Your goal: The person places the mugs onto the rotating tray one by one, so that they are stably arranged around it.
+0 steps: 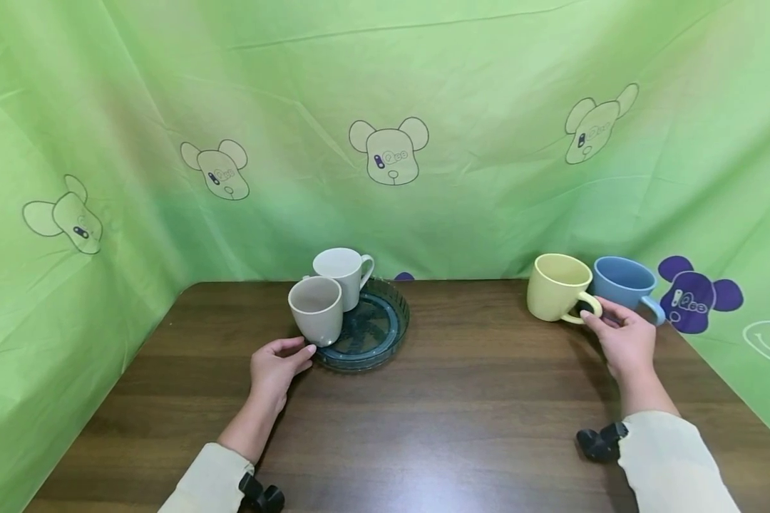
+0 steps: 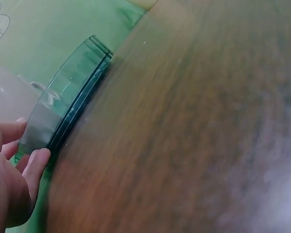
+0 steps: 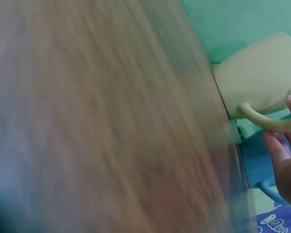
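Note:
A round, dark teal glass tray (image 1: pixel 394 335) with a fluted wall stands at the left of the table, holding a light grey mug (image 1: pixel 316 313) and, behind it, a white mug (image 1: pixel 336 265). My left hand (image 1: pixel 279 370) grips the tray's near left edge; its thumb lies low against the wall in the left wrist view. At the right, my right hand (image 1: pixel 625 342) pinches the handle of a yellow mug (image 1: pixel 552 292). Just beside that mug is a blue mug (image 1: pixel 622 285), its handle partly behind my right hand.
The brown wooden table (image 1: pixel 462 406) reaches back to a green curtain (image 1: pixel 475 214) printed with bear heads. Both mugs on the right stand near the table's back right edge. A black wrist device (image 1: pixel 599 442) sits at the right cuff.

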`<state>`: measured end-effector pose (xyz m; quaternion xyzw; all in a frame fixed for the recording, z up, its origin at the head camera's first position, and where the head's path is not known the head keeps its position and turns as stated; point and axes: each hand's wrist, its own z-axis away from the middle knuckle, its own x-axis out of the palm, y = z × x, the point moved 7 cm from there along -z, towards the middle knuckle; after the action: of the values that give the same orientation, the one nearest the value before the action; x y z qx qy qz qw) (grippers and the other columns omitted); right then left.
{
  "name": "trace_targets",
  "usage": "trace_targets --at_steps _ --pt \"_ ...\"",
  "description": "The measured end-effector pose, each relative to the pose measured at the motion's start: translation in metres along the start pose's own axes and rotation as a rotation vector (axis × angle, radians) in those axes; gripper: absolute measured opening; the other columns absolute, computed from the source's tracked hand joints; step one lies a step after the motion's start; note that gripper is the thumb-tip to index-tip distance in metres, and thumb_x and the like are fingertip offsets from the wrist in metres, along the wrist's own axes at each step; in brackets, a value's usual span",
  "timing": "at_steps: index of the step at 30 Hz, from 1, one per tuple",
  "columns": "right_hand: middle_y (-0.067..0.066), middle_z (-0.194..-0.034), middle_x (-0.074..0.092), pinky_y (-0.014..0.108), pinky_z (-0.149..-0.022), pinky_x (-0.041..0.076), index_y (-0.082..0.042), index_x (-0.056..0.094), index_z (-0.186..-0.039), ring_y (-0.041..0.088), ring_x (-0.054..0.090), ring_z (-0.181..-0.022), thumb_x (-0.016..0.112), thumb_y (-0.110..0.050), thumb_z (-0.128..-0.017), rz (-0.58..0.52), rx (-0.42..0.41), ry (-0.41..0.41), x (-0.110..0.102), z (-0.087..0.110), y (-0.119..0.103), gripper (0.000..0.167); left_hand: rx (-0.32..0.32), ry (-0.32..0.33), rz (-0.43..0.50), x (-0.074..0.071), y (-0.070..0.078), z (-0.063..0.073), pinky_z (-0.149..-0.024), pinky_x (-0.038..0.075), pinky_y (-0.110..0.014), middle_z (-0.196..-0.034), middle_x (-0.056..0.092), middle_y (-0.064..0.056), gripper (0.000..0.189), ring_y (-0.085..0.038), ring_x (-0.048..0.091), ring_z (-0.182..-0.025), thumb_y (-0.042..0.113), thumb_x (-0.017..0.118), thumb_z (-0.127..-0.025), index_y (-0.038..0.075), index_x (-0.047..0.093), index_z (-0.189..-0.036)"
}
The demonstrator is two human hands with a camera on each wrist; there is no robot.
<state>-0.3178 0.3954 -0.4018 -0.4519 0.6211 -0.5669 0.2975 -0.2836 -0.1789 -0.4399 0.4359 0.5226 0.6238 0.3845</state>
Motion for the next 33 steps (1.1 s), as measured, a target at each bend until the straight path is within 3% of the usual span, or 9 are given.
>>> trace_targets --at_steps 7,11,15,21,26,33 --pt "-0.009 -0.071 0.067 0.013 -0.056 0.054 -0.02 0.072 -0.079 -0.001 0.065 -0.064 0.063 0.016 -0.083 -0.056 0.05 0.084 0.004 -0.002 0.001 0.037 0.0 -0.075 -0.08 -0.003 0.004 -0.008 -0.07 0.059 -0.026 -0.103 0.065 -0.022 0.038 -0.011 0.067 -0.076 -0.011 0.075 -0.077 -0.014 0.061 -0.112" --pt "-0.007 -0.067 0.065 0.015 -0.052 0.054 -0.02 0.069 -0.073 0.001 0.063 -0.058 0.062 0.017 -0.083 -0.031 0.082 0.115 0.004 -0.003 -0.001 0.039 0.022 -0.13 -0.103 -0.002 0.009 -0.013 -0.07 0.059 -0.026 -0.116 0.061 -0.026 0.044 -0.014 0.065 -0.088 -0.013 0.074 -0.077 -0.012 0.057 -0.118" --pt "-0.006 -0.065 0.064 0.018 -0.051 0.055 -0.021 0.068 -0.07 0.002 0.063 -0.056 0.063 0.016 -0.083 -0.02 0.118 0.1 0.005 -0.004 -0.002 0.04 0.021 -0.175 -0.111 0.0 0.01 -0.016 -0.071 0.059 -0.028 -0.125 0.057 -0.026 0.053 -0.026 0.062 -0.102 -0.013 0.072 -0.079 -0.01 0.053 -0.128" --pt "-0.002 -0.065 0.065 0.022 -0.05 0.056 -0.018 0.07 -0.069 0.006 0.065 -0.056 0.064 0.018 -0.082 -0.112 0.193 0.074 0.009 -0.001 -0.002 0.039 0.041 -0.219 -0.156 0.0 0.01 -0.019 -0.075 0.058 -0.025 -0.133 0.053 -0.026 0.062 -0.036 0.056 -0.116 -0.012 0.073 -0.079 -0.006 0.049 -0.136" --pt "0.0 -0.067 0.066 0.024 -0.051 0.057 -0.014 0.071 -0.072 0.008 0.066 -0.057 0.067 0.018 -0.081 -0.179 0.194 0.061 0.014 0.005 -0.009 0.034 0.07 -0.244 -0.224 -0.001 0.01 -0.02 -0.08 0.054 -0.021 -0.142 0.047 -0.023 0.067 -0.038 0.052 -0.123 -0.01 0.074 -0.079 -0.004 0.046 -0.141" --pt "0.005 -0.067 0.067 0.028 -0.053 0.058 -0.009 0.072 -0.074 0.012 0.068 -0.06 0.065 0.024 -0.077 -0.306 0.19 0.009 0.025 0.018 -0.022 0.034 0.044 -0.264 -0.254 0.001 0.008 -0.021 -0.088 0.051 -0.024 -0.143 0.046 -0.023 0.066 -0.038 0.049 -0.126 -0.005 0.074 -0.082 -0.005 0.046 -0.141"
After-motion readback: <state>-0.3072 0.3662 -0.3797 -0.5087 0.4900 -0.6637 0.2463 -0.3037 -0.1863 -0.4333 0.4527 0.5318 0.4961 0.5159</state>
